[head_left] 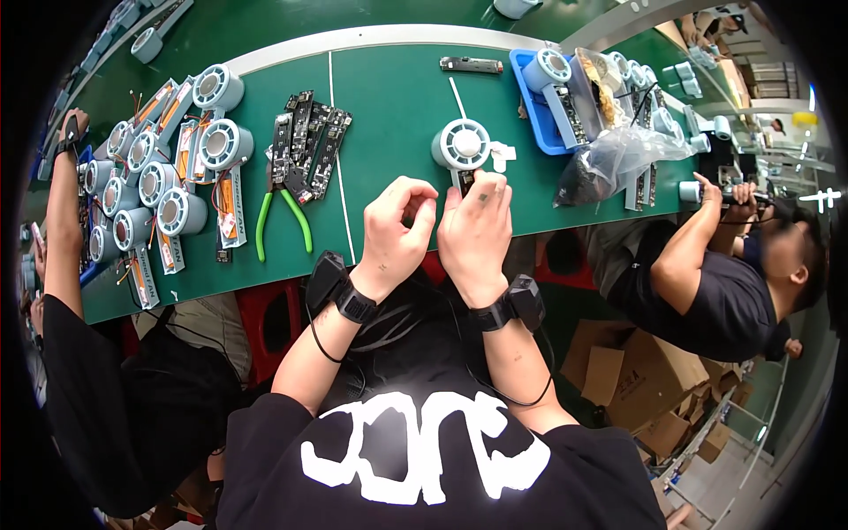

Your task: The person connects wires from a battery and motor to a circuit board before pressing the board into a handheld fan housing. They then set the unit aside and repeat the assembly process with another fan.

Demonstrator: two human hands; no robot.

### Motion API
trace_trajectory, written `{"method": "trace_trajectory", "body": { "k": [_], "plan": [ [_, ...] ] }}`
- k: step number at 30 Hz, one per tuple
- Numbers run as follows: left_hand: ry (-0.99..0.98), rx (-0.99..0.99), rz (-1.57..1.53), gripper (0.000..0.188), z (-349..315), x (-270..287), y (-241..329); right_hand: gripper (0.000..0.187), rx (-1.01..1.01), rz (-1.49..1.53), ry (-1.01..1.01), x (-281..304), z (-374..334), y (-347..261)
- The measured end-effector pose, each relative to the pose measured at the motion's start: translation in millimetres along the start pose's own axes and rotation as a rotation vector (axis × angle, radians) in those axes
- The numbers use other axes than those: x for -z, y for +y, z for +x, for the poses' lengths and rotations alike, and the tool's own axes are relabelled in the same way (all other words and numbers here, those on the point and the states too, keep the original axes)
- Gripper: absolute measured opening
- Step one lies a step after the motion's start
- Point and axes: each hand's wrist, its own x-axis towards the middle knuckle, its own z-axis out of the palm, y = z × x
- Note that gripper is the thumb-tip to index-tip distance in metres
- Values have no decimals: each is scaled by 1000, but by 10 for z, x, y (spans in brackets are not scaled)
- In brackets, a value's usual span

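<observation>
One half-curled left hand [400, 228] (its hold unclear), right hand [477, 231] gripping a fan [463, 144]; lettered handles [144, 281] near the desk [389, 97] front edge

The handle [457, 178] of the pale-blue handheld fan [463, 144] toward one o'clock is mostly hidden by the right hand [478, 231], the dark contents [583, 178] of the clear plastic bag [638, 144] at two o'clock are obscured, and a pale-blue part [516, 7] farther out is cut off by the top edge.
</observation>
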Motion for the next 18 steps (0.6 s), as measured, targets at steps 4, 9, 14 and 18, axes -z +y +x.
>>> {"method": "trace_trajectory", "body": {
  "k": [4,9,14,18],
  "plan": [
    [12,-28,52,4,46,68,192,49,33,-155,-55,137,105,-101],
    [-7,-14,23,4,127,82,416,54,23,-233,-96,292,220,-235],
    [-45,-20,22,5,204,80,539,52,-12,-226,-161,350,293,-259],
    [-34,-35,29,5,129,135,649,48,47,-177,-130,443,251,-300]
  ]
}}
